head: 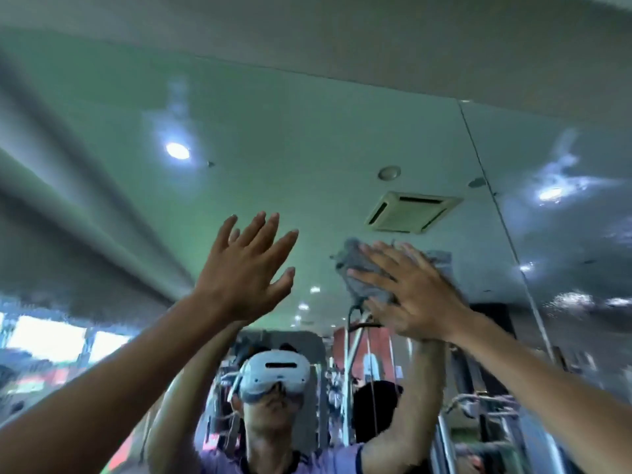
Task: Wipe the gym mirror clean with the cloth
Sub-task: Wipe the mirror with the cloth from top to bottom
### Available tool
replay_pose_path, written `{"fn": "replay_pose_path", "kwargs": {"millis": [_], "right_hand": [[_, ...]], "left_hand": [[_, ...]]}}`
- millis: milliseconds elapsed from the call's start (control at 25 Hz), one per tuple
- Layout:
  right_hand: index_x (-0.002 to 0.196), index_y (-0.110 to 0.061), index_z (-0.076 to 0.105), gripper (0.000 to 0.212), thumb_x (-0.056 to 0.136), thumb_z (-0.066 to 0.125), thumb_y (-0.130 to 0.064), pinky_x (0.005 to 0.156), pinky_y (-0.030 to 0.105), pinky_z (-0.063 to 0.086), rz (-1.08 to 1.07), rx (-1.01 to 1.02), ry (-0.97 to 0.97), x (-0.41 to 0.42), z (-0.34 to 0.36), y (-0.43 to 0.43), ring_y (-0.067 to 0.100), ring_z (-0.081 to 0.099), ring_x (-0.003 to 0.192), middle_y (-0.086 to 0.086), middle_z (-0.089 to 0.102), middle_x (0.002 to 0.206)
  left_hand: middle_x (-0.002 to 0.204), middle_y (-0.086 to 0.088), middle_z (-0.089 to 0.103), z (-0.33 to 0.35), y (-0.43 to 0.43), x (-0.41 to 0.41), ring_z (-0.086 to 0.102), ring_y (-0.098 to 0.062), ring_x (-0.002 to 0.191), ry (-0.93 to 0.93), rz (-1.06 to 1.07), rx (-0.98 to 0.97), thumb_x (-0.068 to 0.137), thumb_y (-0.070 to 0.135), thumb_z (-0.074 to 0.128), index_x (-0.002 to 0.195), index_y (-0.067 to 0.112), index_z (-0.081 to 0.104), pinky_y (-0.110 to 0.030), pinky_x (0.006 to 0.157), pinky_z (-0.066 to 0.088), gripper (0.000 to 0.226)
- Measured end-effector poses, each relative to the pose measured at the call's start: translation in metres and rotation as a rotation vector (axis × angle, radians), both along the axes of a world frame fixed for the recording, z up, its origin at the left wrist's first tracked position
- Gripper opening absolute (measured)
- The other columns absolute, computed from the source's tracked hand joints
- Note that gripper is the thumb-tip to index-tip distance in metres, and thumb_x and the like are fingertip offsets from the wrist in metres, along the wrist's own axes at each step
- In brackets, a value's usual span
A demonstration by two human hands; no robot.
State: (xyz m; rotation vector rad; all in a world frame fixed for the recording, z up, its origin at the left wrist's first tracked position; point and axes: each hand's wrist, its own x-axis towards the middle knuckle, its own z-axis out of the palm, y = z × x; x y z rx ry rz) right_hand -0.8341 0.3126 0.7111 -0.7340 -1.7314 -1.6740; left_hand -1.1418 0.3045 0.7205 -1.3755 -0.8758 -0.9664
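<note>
Head camera, tilted upward: a person stands close before a gym mirror [307, 131] with both arms raised. The right hand [410, 292] lies flat on a grey cloth [357, 260], fingers straight and spread, pressing it against the glass. The cloth is bunched under the palm and fingers, and its edges show above and to the left of the fingertips. The left hand [244, 268] is held up beside it at about the same height, empty, with fingers straight and fanned apart. It does not touch the cloth, and a gap of bare glass separates the two hands. Whether the left palm rests on the mirror cannot be told. A vertical seam [496, 200] between mirror panels runs just right of the cloth. Smears and streaks show on the panel beyond the seam. Reflected in the glass are the person's white headset [277, 374], a purple shirt [328, 460], a lit ceiling lamp [178, 150], a square ceiling vent [412, 212] above the cloth, and gym machines [355, 336] lower down.
</note>
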Motion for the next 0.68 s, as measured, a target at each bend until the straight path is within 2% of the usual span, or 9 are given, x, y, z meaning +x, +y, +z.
{"fn": "replay_pose_path", "kwargs": {"millis": [40,160,200,360,400,440,560,600,680], "right_hand": [[0.149,-0.039,0.034,0.053,0.097,0.033,-0.048,0.12,0.052,0.016,0.003,0.03,0.113,0.001,0.015,0.004,0.021,0.025,0.149,-0.003,0.026,0.162],[0.148,-0.032,0.041,0.059,0.094,0.023,-0.046,0.115,0.051,0.02,0.087,0.113,0.775,-0.061,0.074,0.001,0.028,0.034,0.143,0.005,0.035,0.158],[0.15,-0.031,0.039,0.061,0.093,0.022,-0.045,0.117,0.049,0.016,0.081,0.084,0.809,-0.092,0.082,-0.003,0.028,0.031,0.145,0.006,0.032,0.159],[0.15,-0.037,0.034,0.053,0.098,0.034,-0.046,0.118,0.042,0.014,-0.009,0.014,-0.053,-0.095,0.062,-0.014,0.021,0.024,0.148,0.001,0.028,0.161],[0.149,-0.036,0.036,0.052,0.098,0.036,-0.046,0.117,0.042,0.017,-0.02,0.002,-0.077,-0.081,0.06,-0.016,0.021,0.027,0.147,0.0,0.029,0.16],[0.149,-0.036,0.038,0.052,0.098,0.036,-0.047,0.116,0.043,0.02,-0.01,0.006,0.036,-0.071,0.065,-0.015,0.022,0.029,0.145,0.0,0.03,0.16],[0.152,-0.032,0.033,0.051,0.103,0.031,-0.043,0.115,0.039,0.018,0.006,0.098,0.863,-0.096,0.113,-0.009,0.023,0.028,0.143,0.002,0.027,0.161],[0.153,-0.031,0.03,0.051,0.103,0.03,-0.041,0.115,0.04,0.017,0.008,0.085,0.996,-0.123,0.125,-0.007,0.024,0.027,0.143,0.002,0.026,0.162],[0.154,-0.032,0.029,0.052,0.103,0.031,-0.04,0.119,0.042,0.014,0.014,0.084,0.822,-0.161,0.122,-0.006,0.022,0.022,0.147,-0.001,0.022,0.163]], "left_hand": [[0.155,-0.012,0.04,0.005,-0.001,-0.012,0.037,-0.031,0.144,0.013,0.012,0.005,0.092,0.056,0.029,0.148,0.025,0.045,-0.055,0.115,0.021,0.066],[0.158,-0.009,0.036,0.01,0.005,-0.03,0.032,-0.027,0.147,0.026,-0.013,0.002,0.095,0.056,0.027,0.151,0.025,0.041,-0.052,0.115,0.023,0.066],[0.159,-0.008,0.032,0.008,0.009,-0.032,0.027,-0.025,0.149,0.016,-0.038,-0.002,0.096,0.057,0.025,0.152,0.024,0.038,-0.049,0.117,0.017,0.067],[0.163,-0.005,0.021,0.003,0.02,-0.043,0.013,-0.017,0.152,-0.071,-0.126,0.027,0.094,0.062,0.019,0.156,0.018,0.027,-0.042,0.12,0.003,0.077],[0.163,-0.007,0.021,0.002,0.022,-0.047,0.014,-0.018,0.152,-0.104,-0.136,0.035,0.093,0.063,0.019,0.156,0.016,0.027,-0.044,0.12,0.003,0.079],[0.162,-0.008,0.023,0.001,0.023,-0.048,0.016,-0.02,0.152,-0.131,-0.139,0.041,0.093,0.062,0.019,0.155,0.014,0.029,-0.046,0.12,0.005,0.08],[0.158,-0.013,0.033,-0.005,0.026,-0.047,0.028,-0.026,0.149,-0.15,-0.159,0.086,0.093,0.059,0.026,0.15,0.009,0.04,-0.051,0.117,0.014,0.078],[0.157,-0.014,0.036,-0.005,0.027,-0.047,0.032,-0.026,0.147,-0.146,-0.169,0.097,0.093,0.058,0.028,0.149,0.008,0.043,-0.051,0.116,0.016,0.077],[0.154,-0.014,0.04,-0.003,0.027,-0.05,0.037,-0.027,0.145,-0.132,-0.188,0.111,0.092,0.057,0.03,0.146,0.007,0.047,-0.051,0.114,0.017,0.076]]}}
